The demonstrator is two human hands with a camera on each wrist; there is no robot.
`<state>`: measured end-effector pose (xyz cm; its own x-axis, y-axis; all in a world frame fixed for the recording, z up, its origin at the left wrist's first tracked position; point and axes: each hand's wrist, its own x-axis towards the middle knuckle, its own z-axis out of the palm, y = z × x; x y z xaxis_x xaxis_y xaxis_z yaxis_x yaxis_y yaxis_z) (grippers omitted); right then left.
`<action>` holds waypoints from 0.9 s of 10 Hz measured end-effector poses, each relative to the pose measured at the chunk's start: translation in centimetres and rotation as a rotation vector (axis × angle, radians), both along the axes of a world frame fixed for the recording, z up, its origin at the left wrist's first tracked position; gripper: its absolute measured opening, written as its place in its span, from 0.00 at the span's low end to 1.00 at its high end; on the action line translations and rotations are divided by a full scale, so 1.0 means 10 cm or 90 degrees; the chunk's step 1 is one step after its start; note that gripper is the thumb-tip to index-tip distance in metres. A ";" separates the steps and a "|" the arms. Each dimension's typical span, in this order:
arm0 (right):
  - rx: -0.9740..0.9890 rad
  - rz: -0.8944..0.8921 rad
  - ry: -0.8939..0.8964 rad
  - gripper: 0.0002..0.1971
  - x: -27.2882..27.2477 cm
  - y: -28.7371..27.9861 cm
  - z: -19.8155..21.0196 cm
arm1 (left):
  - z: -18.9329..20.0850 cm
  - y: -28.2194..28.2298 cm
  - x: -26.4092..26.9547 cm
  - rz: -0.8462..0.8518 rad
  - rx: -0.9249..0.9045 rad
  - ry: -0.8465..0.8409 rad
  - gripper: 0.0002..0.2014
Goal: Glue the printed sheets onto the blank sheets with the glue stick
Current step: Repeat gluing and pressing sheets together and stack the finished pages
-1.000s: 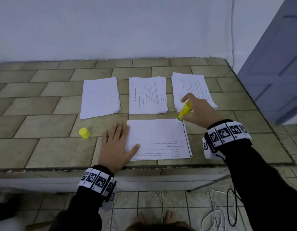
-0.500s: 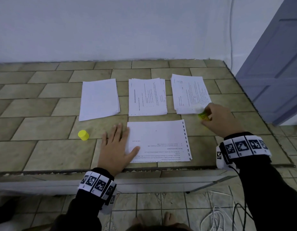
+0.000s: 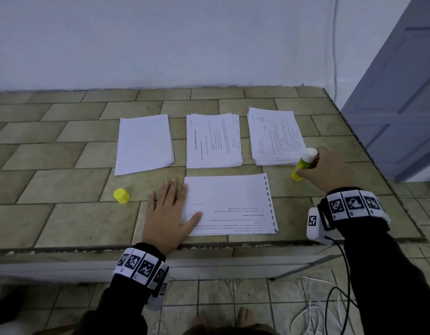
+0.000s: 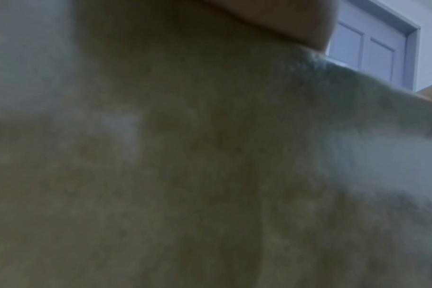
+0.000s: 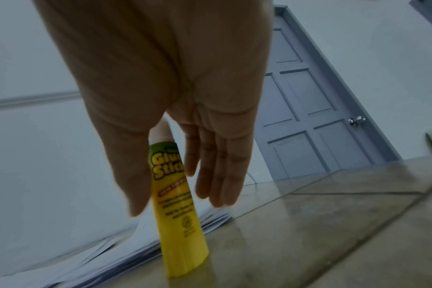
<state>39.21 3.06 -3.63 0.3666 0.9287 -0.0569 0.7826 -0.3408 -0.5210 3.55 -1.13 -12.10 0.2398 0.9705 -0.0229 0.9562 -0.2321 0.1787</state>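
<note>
- Yellow glue stick [image 3: 304, 163] – uncapped, white tip up – on its base on the tiled table [image 3: 64, 213], leaning slightly, just beside the near corner of the right-hand printed stack [image 3: 275, 136].
- Right hand [image 3: 327, 168] on the stick: in the wrist view, thumb down one side and straight fingers [image 5: 219, 171] down the other, none curled round it. Reads as a light steadying touch for parking it upright, probably to keep the sticky tip off table and paper.
- Left hand [image 3: 168, 213] flat on the table, fingers spread, thumb across the left edge of the single sheet [image 3: 230, 204]; likely pins it against sliding. Left wrist view too blurred to add anything.
- Single sheet alone at the near edge of the table, print showing along its near part, well placed as the working piece.
- Blank stack [image 3: 144, 143] at the left and middle printed stack [image 3: 214, 141] beside it, all three stacks in a row behind the working sheet; probably keeps each kind within one reach.
- Yellow cap [image 3: 121, 196] apart to the left, near the left hand, clear of the paper.
- Next, by judgement: right hand free to fetch a sheet for pairing.
</note>
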 end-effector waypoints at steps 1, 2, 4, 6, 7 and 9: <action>0.121 -0.045 0.018 0.37 -0.04 -0.06 0.08 | 0.00 0.00 0.00 0.001 0.000 -0.006 0.47; 0.363 -0.027 -0.070 0.22 -0.21 -0.11 0.21 | -0.01 0.01 0.00 0.001 0.003 -0.008 0.46; 0.267 0.195 -0.007 0.09 -0.81 0.23 0.22 | -0.03 0.02 -0.01 0.002 -0.008 0.000 0.42; -0.032 0.083 -0.115 0.17 -0.96 0.75 -0.11 | -0.02 0.02 0.00 0.010 -0.012 -0.031 0.41; -0.107 0.037 -0.180 0.20 -0.99 0.86 -0.26 | -0.03 0.02 0.00 0.012 -0.008 -0.039 0.40; -0.108 0.028 -0.240 0.13 -0.93 0.89 -0.37 | -0.06 0.03 -0.01 0.017 0.005 -0.044 0.40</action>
